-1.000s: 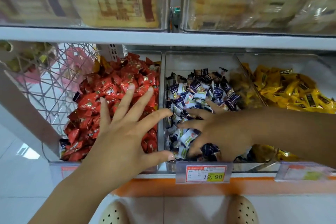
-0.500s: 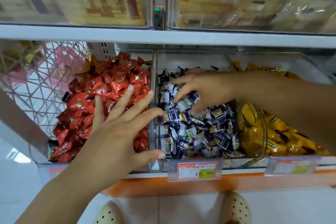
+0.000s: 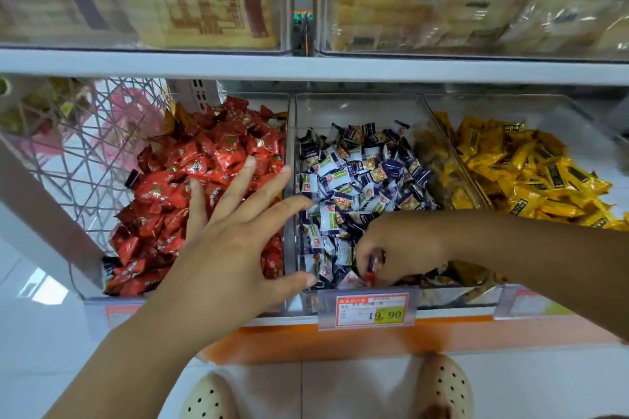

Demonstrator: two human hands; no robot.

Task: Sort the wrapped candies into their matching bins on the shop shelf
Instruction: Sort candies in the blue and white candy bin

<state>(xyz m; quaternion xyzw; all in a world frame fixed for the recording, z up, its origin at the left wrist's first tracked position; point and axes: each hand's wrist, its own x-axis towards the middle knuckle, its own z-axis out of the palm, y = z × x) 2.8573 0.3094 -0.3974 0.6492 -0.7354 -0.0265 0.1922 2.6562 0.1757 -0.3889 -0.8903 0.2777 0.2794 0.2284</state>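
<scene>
Your right hand [image 3: 401,248] pinches a stray red candy [image 3: 371,269] at six o'clock in the blue-and-white candy bin [image 3: 357,99]. Your left hand [image 3: 231,241] hovers, fingers spread. The candy is likely light and slippery: grip its middle.

Bright, even, diffuse light; shadows faint. Soft glare on clear bin walls [image 3: 357,109] and upper-shelf packets [image 3: 442,10], which are smeared out of focus. Shelf edge [image 3: 306,66] bows, wide-angle. Floor [image 3: 41,286] washed out at left, with a reflected patch.

A shop is seen: clear bins [image 3: 357,105] of wrapped candies lined on a shelf [image 3: 306,66], price tag [image 3: 371,309] clipped below (reading 19.90).
</scene>
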